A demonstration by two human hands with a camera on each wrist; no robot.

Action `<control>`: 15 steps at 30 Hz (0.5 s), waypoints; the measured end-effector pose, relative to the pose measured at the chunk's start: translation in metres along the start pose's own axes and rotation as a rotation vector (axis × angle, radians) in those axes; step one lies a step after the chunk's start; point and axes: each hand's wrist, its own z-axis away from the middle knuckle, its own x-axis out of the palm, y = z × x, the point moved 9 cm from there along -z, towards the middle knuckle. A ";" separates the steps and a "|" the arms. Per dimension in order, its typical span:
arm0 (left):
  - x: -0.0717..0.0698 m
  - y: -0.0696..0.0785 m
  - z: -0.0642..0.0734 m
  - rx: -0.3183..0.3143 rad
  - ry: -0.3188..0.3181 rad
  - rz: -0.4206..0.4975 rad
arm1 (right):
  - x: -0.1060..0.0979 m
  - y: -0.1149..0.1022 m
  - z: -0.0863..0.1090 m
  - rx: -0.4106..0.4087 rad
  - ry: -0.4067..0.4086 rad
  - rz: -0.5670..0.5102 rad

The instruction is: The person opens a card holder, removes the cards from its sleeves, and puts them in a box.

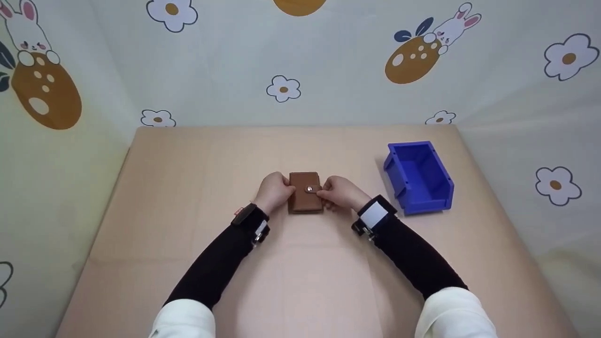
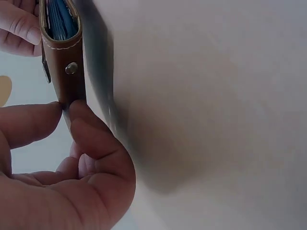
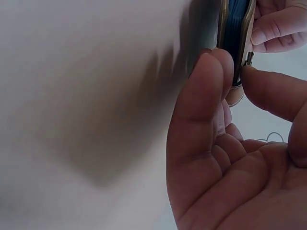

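A brown leather card holder [image 1: 303,202] with a snap strap [image 1: 312,189] is held between both hands, its strap lying over the front cover. My left hand [image 1: 274,193] pinches its left edge between thumb and index finger. At the right edge, my right hand [image 1: 345,192] pinches it, the thumb at the strap's end. In the left wrist view, white stitching and a metal stud [image 2: 71,68] show on the holder's spine, with bluish leaves [image 2: 61,21] packed inside. The right wrist view shows the open side of the holder [image 3: 236,28]. Its shadow falls on the table.
To the right, beyond the right hand, stands a blue plastic bin [image 1: 425,204] with a low front. The light brown table top [image 1: 197,159] reaches back to a hanging cloth [image 1: 225,80] printed with flowers and rabbits, which also covers both sides.
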 end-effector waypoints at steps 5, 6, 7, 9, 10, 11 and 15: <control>-0.004 -0.002 0.000 0.005 0.012 -0.030 | 0.004 -0.003 -0.003 0.005 -0.007 0.024; -0.005 -0.002 0.001 0.008 0.016 -0.035 | 0.005 -0.003 -0.003 0.006 -0.006 0.029; -0.004 -0.002 0.001 0.011 0.013 -0.041 | 0.005 -0.004 -0.004 0.006 -0.007 0.035; -0.003 -0.003 0.001 0.018 0.000 -0.051 | 0.006 -0.004 -0.005 0.006 -0.011 0.047; -0.002 -0.003 0.001 0.020 -0.006 -0.058 | 0.006 -0.004 -0.005 0.006 -0.012 0.053; -0.001 -0.003 0.002 0.023 -0.012 -0.065 | 0.007 -0.003 -0.006 0.008 -0.014 0.060; 0.001 -0.002 0.002 0.037 -0.021 -0.092 | 0.008 -0.004 -0.006 0.013 -0.017 0.095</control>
